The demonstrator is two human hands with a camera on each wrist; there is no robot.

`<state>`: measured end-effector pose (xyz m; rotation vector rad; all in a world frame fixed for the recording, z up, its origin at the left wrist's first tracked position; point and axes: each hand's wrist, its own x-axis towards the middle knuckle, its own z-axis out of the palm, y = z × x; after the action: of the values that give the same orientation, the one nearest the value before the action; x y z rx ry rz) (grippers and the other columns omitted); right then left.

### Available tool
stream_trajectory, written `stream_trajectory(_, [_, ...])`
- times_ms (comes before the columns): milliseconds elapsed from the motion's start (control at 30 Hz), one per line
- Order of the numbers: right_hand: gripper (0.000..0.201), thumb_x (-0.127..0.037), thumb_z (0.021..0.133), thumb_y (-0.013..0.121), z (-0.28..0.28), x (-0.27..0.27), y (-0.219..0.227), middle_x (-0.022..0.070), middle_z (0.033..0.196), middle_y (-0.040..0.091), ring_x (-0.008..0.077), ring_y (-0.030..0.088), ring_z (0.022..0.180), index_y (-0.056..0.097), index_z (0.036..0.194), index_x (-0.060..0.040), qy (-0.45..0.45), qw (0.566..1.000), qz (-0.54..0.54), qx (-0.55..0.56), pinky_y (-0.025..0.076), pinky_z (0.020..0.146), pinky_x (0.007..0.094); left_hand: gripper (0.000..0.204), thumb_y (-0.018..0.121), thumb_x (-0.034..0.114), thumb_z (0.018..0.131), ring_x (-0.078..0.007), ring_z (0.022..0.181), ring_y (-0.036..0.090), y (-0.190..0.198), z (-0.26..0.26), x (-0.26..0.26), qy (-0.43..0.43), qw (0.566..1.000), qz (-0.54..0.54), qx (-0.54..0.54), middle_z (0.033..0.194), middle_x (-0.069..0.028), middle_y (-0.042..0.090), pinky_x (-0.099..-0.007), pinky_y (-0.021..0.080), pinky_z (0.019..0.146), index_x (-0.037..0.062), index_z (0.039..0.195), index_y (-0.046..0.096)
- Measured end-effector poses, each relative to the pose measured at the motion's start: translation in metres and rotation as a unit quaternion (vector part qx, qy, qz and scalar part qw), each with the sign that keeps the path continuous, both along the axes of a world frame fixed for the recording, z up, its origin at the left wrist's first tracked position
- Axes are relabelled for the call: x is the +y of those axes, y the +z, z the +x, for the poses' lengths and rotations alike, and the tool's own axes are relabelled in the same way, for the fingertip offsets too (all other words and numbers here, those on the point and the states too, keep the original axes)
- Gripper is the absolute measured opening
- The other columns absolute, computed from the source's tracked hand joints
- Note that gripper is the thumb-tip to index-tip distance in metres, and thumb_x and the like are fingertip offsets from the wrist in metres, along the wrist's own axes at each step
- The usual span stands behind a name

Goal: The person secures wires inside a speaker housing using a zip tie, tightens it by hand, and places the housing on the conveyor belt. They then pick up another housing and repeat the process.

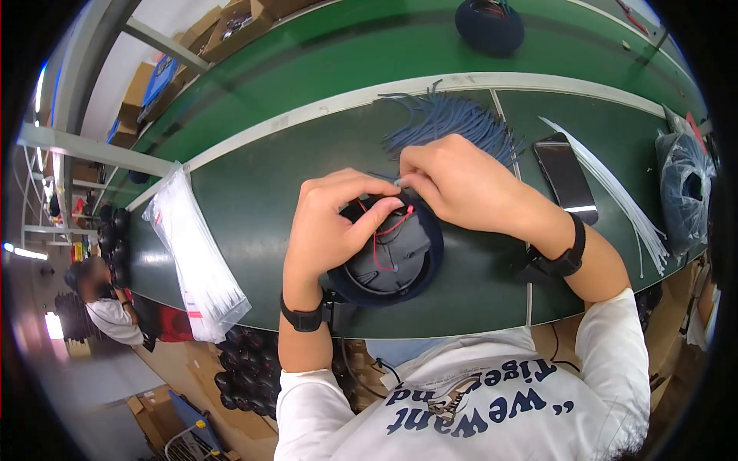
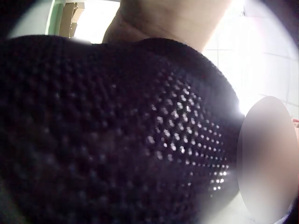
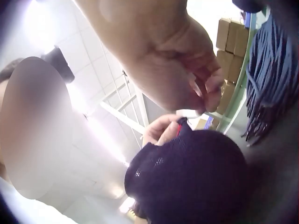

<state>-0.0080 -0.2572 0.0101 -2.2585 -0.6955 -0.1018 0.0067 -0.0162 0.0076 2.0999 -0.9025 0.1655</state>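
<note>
A round, dark navy fabric-covered housing [image 1: 430, 265] sits on the green bench with its open side up. Inside it are a grey-black plastic body [image 1: 403, 244] and thin red wires [image 1: 376, 250]. My left hand [image 1: 332, 215] pinches the fabric at the far rim between thumb and fingers. Right beside it, my right hand [image 1: 461, 184] has its thumb and curled index finger pinched together over the same rim. A small white piece [image 3: 188, 113] shows at the right fingertips; I cannot tell what it is. The left wrist view is mostly filled by the dark mesh fabric [image 2: 117, 130].
A bundle of blue cords [image 1: 453, 123] lies beyond the housing. On the right are a phone [image 1: 565, 173], loose white cable ties [image 1: 615, 188] and a plastic-wrapped coil [image 1: 684, 184]. A bag of white strips [image 1: 196, 257] lies left. Another navy round piece [image 1: 490, 29] stands at the back.
</note>
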Motion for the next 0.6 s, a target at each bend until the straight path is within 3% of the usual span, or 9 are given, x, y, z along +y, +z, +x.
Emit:
stream_trajectory(67, [0.014, -0.012, 0.096, 0.07, 0.004, -0.01, 0.001, 0.0228, 0.084, 0.073, 0.0438, 0.072, 0.084, 0.07, 0.092, 0.0014, 0.005, 1.0, -0.008, 0.005, 0.057, 0.077, 0.0503, 0.014, 0.084, 0.007, 0.087, -0.0227, 0.073, 0.074, 0.004, -0.003, 0.001, 0.022, 1.0, 0.011, 0.017, 0.089, -0.0117, 0.08, -0.0315, 0.057, 0.065, 0.0035, 0.1, 0.083])
stream_trajectory(133, [0.013, -0.01, 0.095, 0.069, 0.005, -0.028, 0.023, 0.0219, 0.083, 0.074, 0.0398, 0.074, 0.081, 0.071, 0.092, 0.0022, 0.023, 0.995, 0.032, 0.089, 0.058, 0.074, 0.0445, 0.013, 0.083, 0.007, 0.088, -0.0232, 0.074, 0.074, 0.007, -0.004, 0.003, 0.046, 0.998, 0.028, 0.029, 0.089, -0.0119, 0.08, -0.0319, 0.058, 0.066, 0.0035, 0.101, 0.083])
stream_trajectory(200, [0.009, -0.006, 0.096, 0.07, 0.004, -0.028, 0.016, 0.0165, 0.078, 0.071, 0.0293, 0.07, 0.068, 0.072, 0.097, 0.0028, 0.025, 0.998, 0.036, 0.05, 0.055, 0.067, 0.0368, 0.014, 0.082, 0.007, 0.089, -0.0233, 0.074, 0.074, 0.009, -0.002, 0.005, 0.039, 0.998, 0.03, 0.029, 0.089, -0.0118, 0.08, -0.0322, 0.059, 0.066, 0.0036, 0.102, 0.083])
stream_trajectory(267, [0.009, -0.005, 0.096, 0.07, 0.006, -0.017, 0.004, 0.0172, 0.079, 0.072, 0.0306, 0.07, 0.068, 0.072, 0.097, 0.0028, 0.066, 0.996, 0.053, 0.005, 0.055, 0.065, 0.0367, 0.014, 0.081, 0.006, 0.088, -0.023, 0.074, 0.074, 0.005, 0.0, 0.004, 0.037, 0.999, 0.027, 0.019, 0.089, -0.0118, 0.08, -0.0317, 0.057, 0.067, 0.0026, 0.102, 0.083])
stream_trajectory(300, [0.013, -0.009, 0.094, 0.069, 0.006, -0.011, 0.006, 0.0224, 0.083, 0.074, 0.0401, 0.073, 0.081, 0.073, 0.094, 0.0025, 0.061, 0.997, 0.041, 0.029, 0.057, 0.075, 0.0448, 0.014, 0.081, 0.005, 0.088, -0.0226, 0.075, 0.074, 0.003, 0.0, 0.004, 0.037, 0.999, 0.03, 0.02, 0.089, -0.0118, 0.08, -0.0314, 0.056, 0.068, 0.0017, 0.101, 0.083])
stream_trajectory(533, [0.013, -0.01, 0.095, 0.071, 0.003, 0.01, -0.008, 0.0234, 0.082, 0.073, 0.0412, 0.073, 0.08, 0.075, 0.092, 0.0025, 0.042, 0.994, 0.098, 0.013, 0.058, 0.073, 0.0439, 0.013, 0.081, 0.005, 0.088, -0.0228, 0.075, 0.074, 0.007, -0.004, 0.003, 0.038, 0.999, 0.03, 0.022, 0.089, -0.0118, 0.08, -0.0316, 0.057, 0.068, 0.002, 0.1, 0.083])
stream_trajectory(600, [0.014, -0.01, 0.095, 0.073, 0.004, -0.002, 0.0, 0.0215, 0.08, 0.074, 0.0381, 0.074, 0.075, 0.076, 0.091, 0.0024, 0.035, 0.994, 0.099, 0.042, 0.058, 0.07, 0.041, 0.012, 0.082, 0.005, 0.088, -0.0237, 0.075, 0.075, 0.01, -0.005, 0.004, 0.043, 0.998, 0.033, 0.037, 0.089, -0.0118, 0.081, -0.0319, 0.058, 0.068, 0.0025, 0.099, 0.083])
